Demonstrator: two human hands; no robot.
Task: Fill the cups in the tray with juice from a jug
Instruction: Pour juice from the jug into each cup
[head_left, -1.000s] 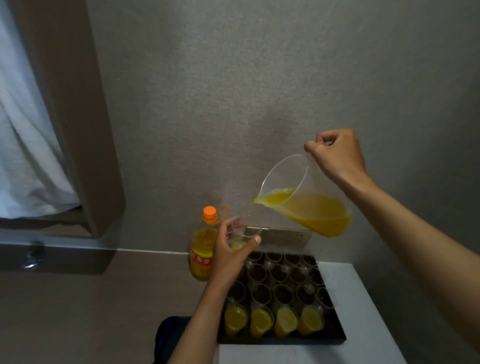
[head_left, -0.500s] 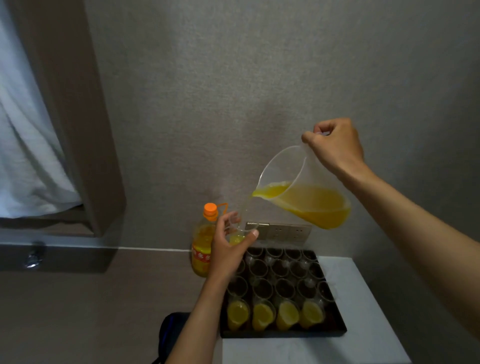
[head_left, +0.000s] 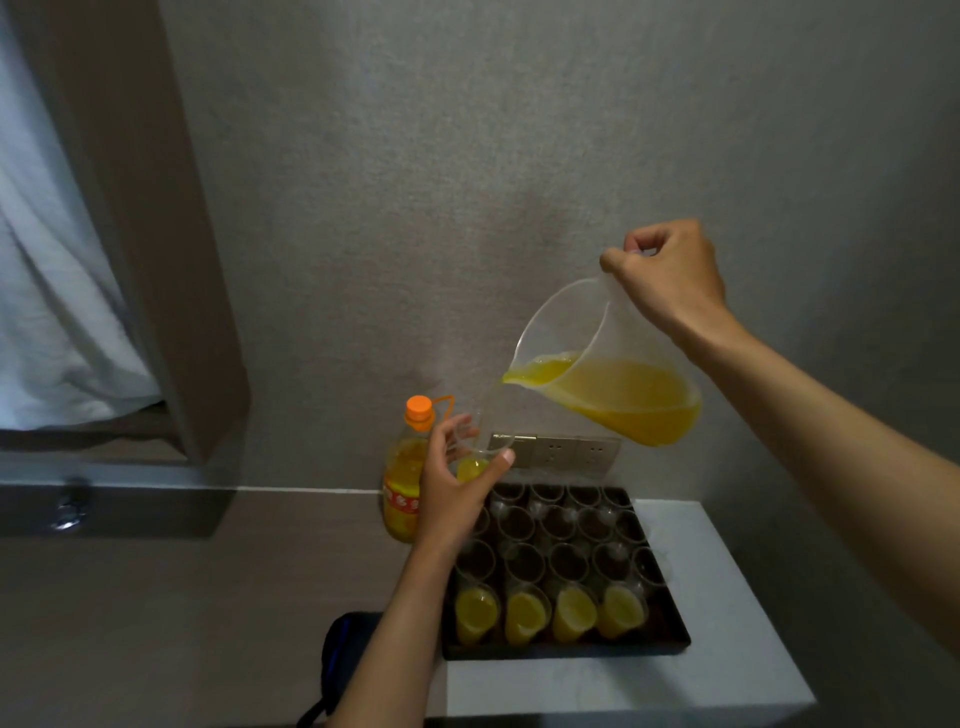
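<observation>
Right hand (head_left: 670, 278) curled tight round the handle of the jug (head_left: 608, 374), tipped spout-down and leftward, juice pooled at the lip. Left hand (head_left: 452, 499) below and left of it, fingers and thumb wrapped round a cup (head_left: 475, 457) held up over the far left of the tray (head_left: 670, 608), a little juice already in its bottom. Best done slowly: tilt eased by the wrist alone, spout kept right above the cup's mouth, since the gap between lip and cup looks wide enough for a thin stream to wander. Worth bringing cup up closer under the spout, or jug down. Cup level, grip light, as thin clear plastic probably buckles if squeezed. Stop short of the brim, matching the four filled cups (head_left: 550, 616) in the near row below the left wrist. Many empty cups (head_left: 563, 540) behind those, so most of the task seems left; jug about a third full, likely to need topping from the bottle (head_left: 402, 478) just left of the left hand. Table (head_left: 727, 623) under the tray, beneath the right forearm; spill there, or onto the dark bag (head_left: 345, 654) by the left forearm, the main risk.
</observation>
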